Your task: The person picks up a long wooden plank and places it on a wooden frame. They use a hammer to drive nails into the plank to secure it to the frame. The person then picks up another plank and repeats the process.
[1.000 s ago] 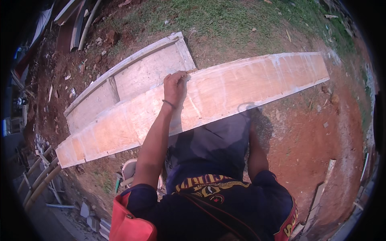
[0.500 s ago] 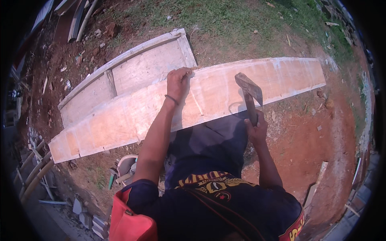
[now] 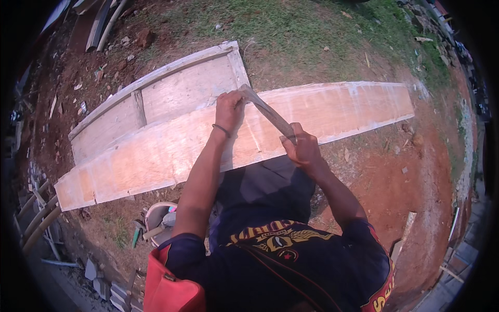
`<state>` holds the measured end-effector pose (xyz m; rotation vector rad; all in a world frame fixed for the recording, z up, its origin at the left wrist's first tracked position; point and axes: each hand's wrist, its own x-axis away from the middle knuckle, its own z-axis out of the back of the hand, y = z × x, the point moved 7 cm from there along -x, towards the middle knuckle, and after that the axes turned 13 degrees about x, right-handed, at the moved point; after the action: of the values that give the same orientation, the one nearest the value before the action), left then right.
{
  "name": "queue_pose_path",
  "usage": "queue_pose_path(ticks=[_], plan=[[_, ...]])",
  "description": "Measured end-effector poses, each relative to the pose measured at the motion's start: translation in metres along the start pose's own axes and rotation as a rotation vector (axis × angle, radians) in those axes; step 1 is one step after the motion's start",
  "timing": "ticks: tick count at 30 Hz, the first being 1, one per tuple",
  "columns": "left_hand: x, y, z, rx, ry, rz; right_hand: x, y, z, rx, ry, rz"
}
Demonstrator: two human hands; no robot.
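Hammer [image 3: 267, 112] — worn wooden handle, head perhaps on plywood board [image 3: 332, 112], right hand [image 3: 301, 148] gripping it, left hand [image 3: 230, 106] pinching near head.

bright daylight | soft shadows | edges bent, dark | far rim perhaps blurred

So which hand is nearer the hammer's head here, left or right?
Left. The left hand rests on the long board right beside the hammer head. The right hand grips the handle's far end, away from the head.
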<state>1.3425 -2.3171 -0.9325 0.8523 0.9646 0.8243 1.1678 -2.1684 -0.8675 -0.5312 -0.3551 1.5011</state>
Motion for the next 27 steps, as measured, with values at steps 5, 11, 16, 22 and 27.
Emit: queue_pose_path(ticks=[5,11,16,22,27], plan=[[-0.001,0.01,0.001,-0.007,0.039,-0.148,0.001,0.01,-0.015,0.173,-0.077,-0.038],[-0.003,0.002,0.002,0.026,0.04,-0.072,-0.001,0.012,-0.018,0.16,-0.056,-0.015],[-0.002,-0.009,0.002,0.028,-0.024,-0.027,0.004,0.025,-0.016,0.045,-0.042,-0.145],[0.002,-0.006,0.006,-0.446,0.083,-0.114,0.018,0.04,-0.016,0.115,-0.115,-0.226],[0.012,-0.012,0.015,-0.771,-0.078,0.089,0.023,0.041,-0.02,0.118,-0.127,-0.189]])
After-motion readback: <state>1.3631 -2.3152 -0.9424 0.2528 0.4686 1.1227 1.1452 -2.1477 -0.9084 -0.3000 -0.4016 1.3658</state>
